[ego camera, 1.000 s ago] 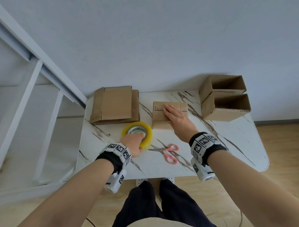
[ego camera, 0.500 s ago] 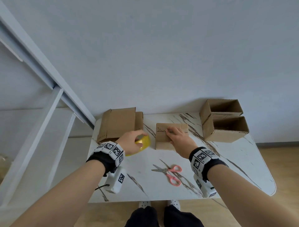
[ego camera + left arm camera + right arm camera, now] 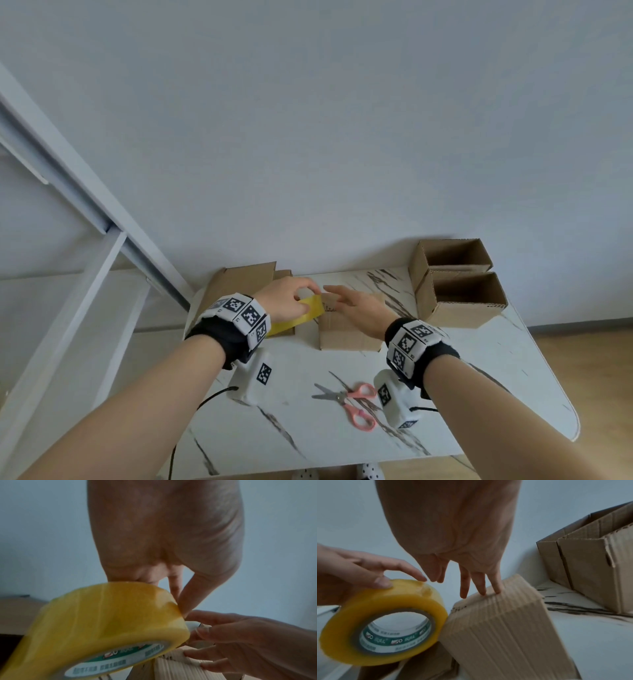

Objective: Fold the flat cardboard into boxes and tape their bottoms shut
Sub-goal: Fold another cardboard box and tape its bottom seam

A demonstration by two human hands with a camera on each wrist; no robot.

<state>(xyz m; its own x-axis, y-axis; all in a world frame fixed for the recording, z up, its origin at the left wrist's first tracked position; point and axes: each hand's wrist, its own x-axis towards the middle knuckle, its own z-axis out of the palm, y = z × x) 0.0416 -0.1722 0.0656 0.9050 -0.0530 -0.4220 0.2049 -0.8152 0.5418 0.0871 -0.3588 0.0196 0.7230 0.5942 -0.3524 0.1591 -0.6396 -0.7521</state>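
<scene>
- Folded box (image 3: 349, 329) mid-table, closed bottom flaps facing up.
- Right hand (image 3: 359, 310) spread loose over it, fingertips (image 3: 496, 590) resting on the top edge, gripping nothing.
- Yellow tape roll (image 3: 301, 313) right against the box's left side, lifted off the table (image 3: 496, 387), gripped by the left hand (image 3: 284, 301), thumb on the outer wrap.
- Flat cardboard stack (image 3: 243, 279) behind the left wrist, partly hidden.
- Two open boxes (image 3: 459, 294) well right, clear of the hands.
- Pink-handled scissors (image 3: 349, 402) near the front edge, untouched.
</scene>
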